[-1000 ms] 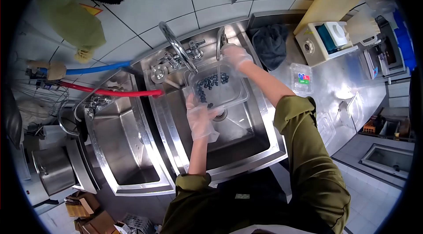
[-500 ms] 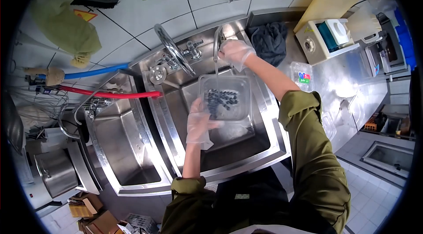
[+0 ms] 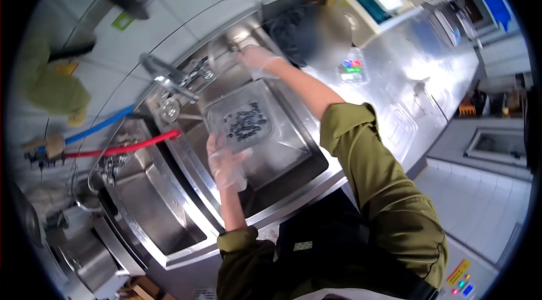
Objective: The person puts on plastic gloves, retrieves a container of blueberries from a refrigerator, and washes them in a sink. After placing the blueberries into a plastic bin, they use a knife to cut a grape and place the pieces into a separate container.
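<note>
A clear square plastic container (image 3: 271,105) with dark blue berries (image 3: 246,123) in it is over the right sink basin (image 3: 282,173). My left hand (image 3: 227,163), in a clear plastic glove, holds the container from below at its near left edge. My right hand (image 3: 257,58), also gloved, is at the small tap behind the basin, its fingers closed; the tap is blurred and partly hidden.
A second basin (image 3: 155,204) lies to the left, with red (image 3: 127,146) and blue hoses near it. A larger faucet (image 3: 169,80) stands behind. On the right counter are a dark cloth (image 3: 288,32), a labelled clear box (image 3: 352,67) and a teal-and-white device (image 3: 378,2).
The view has turned and shifted, so the sinks appear lower left and more counter shows. The berries are now gathered closer together in the container. Both hands keep their places.
</note>
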The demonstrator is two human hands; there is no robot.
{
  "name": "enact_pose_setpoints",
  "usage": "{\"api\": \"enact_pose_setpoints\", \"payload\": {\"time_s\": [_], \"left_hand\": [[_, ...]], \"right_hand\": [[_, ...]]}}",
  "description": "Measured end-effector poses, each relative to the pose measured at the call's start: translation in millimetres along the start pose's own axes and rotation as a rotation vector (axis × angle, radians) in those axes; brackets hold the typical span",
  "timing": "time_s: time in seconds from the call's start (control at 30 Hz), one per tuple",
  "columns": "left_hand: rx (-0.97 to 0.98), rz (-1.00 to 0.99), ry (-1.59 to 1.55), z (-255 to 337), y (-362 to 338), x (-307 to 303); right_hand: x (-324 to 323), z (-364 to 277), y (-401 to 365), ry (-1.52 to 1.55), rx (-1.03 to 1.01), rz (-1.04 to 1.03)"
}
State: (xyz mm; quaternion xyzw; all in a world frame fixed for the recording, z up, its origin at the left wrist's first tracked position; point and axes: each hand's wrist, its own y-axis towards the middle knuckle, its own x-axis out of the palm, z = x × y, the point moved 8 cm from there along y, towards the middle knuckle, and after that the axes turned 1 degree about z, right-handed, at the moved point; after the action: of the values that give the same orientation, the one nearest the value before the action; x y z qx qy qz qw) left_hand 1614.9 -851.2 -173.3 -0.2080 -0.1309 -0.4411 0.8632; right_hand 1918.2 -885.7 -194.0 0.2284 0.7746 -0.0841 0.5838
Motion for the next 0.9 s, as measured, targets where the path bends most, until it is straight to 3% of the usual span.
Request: {"api": "enact_pose_setpoints", "payload": {"time_s": [0.03, 0.1, 0.13, 0.17, 0.23, 0.27, 0.3, 0.33, 0.4, 0.43, 0.5, 0.53, 0.57, 0.63, 0.77, 0.83, 0.9], "left_hand": [[-0.051, -0.037, 0.039, 2, -6, 2], [-0.107, -0.097, 0.105, 2, -22, 14], [-0.126, -0.051, 0.115, -2, -30, 26], [-0.136, 0.003, 0.127, -8, -36, 36], [-0.088, -0.089, 0.160, -28, -45, 73], [-0.052, -0.127, 0.177, -35, -48, 88], [-0.072, -0.119, 0.186, -43, -52, 95], [-0.093, -0.111, 0.192, -52, -56, 103], [-0.050, -0.070, 0.145, -64, -72, 126], [-0.100, -0.154, 0.136, -74, -79, 143], [-0.190, -0.306, 0.116, -92, -92, 171], [-0.234, -0.371, -0.043, -110, -96, 179], [-0.243, -0.258, 0.113, -99, -108, 208], [-0.144, -0.344, 0.055, -120, -108, 216], [-0.307, -0.415, 0.113, -129, -115, 240], [-0.311, -0.490, 0.231, -147, -111, 240], [-0.411, -0.488, 0.328, -152, -116, 253]], "right_hand": [[5, 8, -10, -0.017, 0.004, 0.022], [-65, 7, -79, 0.403, 0.293, 0.285], [-101, 2, -125, 0.459, 0.382, 0.412], [-124, 5, -178, 0.467, 0.499, 0.404], [-137, 21, -318, 0.326, 0.755, 0.701], [-132, 42, -390, 0.469, 1.039, 0.682], [-156, 32, -450, 0.323, 1.140, 0.821], [-176, 21, -501, -0.170, 1.239, 0.787], [-169, 21, -584, -0.235, 1.577, 0.430], [-163, 16, -608, -0.180, 1.646, 0.460], [-127, 22, -631, -0.037, 1.695, 0.411], [-112, 32, -643, -0.008, 1.655, 0.468], [-96, 47, -655, 0.023, 1.607, 0.523], [-94, 61, -669, 0.054, 1.507, 0.610], [-180, 58, -670, -0.118, 1.264, 0.801], [-236, 46, -664, -0.335, 1.062, 0.701], [-274, 46, -651, 0.270, 1.196, 0.744]]}}
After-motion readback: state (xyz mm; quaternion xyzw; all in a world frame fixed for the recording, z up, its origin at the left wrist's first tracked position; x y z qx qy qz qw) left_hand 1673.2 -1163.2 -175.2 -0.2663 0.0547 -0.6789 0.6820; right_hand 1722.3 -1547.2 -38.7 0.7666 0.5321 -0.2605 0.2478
